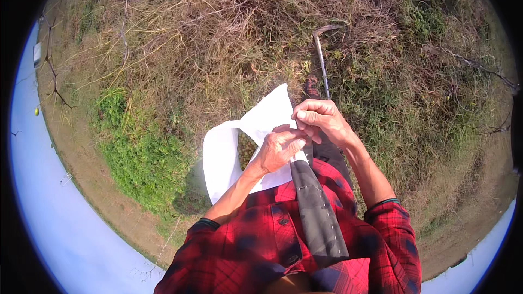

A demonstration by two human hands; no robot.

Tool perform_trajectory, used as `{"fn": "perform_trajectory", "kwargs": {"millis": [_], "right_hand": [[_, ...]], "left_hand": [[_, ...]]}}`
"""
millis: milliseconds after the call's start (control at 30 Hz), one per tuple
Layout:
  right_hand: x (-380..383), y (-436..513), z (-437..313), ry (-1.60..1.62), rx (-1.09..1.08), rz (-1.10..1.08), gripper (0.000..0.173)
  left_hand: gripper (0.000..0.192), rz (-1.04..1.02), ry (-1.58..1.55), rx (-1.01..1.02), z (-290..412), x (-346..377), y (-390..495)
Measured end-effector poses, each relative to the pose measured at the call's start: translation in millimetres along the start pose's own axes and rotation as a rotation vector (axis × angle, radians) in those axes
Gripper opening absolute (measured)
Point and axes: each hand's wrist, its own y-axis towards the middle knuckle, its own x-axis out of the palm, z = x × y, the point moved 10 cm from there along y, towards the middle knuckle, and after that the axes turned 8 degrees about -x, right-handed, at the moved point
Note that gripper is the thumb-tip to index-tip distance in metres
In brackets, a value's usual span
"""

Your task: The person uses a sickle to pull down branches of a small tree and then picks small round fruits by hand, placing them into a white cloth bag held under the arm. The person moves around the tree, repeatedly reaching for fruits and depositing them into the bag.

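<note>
A white cloth bag (222,147) hangs at my waist, its mouth partly open on many small round greenish-brown fruits (246,149). A wide dark strap (316,208) with white stitches runs from my chest to the bag's right side. My left hand (282,149) is over the bag's right part, fingers bent toward my other hand. Just above and right of it, my right hand (320,120) has its thumb and fingers drawn together by the bag's edge. The fingertips of both hands nearly meet. Whether anything small is between them is hidden.
A bent wooden stick (320,57) stands or leans beyond my right hand. Dry grass and twigs (229,28) cover the ground ahead; a leafy green plant (135,155) grows at left. Bare branches (51,65) reach in at both sides, one near a yellow-green fruit (36,111).
</note>
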Motion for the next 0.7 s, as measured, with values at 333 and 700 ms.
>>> {"fn": "perform_trajectory", "kwargs": {"millis": [333, 700], "right_hand": [[-378.2, 31.4, 297.1, -0.216, 0.321, 0.770, 0.017], [-500.3, 126.0, 443.0, -1.068, 0.527, 0.802, 0.036]], "left_hand": [[0.033, -0.115, 0.278, -0.267, -173.4, 66.3, 20.1], [0.023, -0.099, 0.384, -0.201, -232.9, 45.0, 53.6]]}}
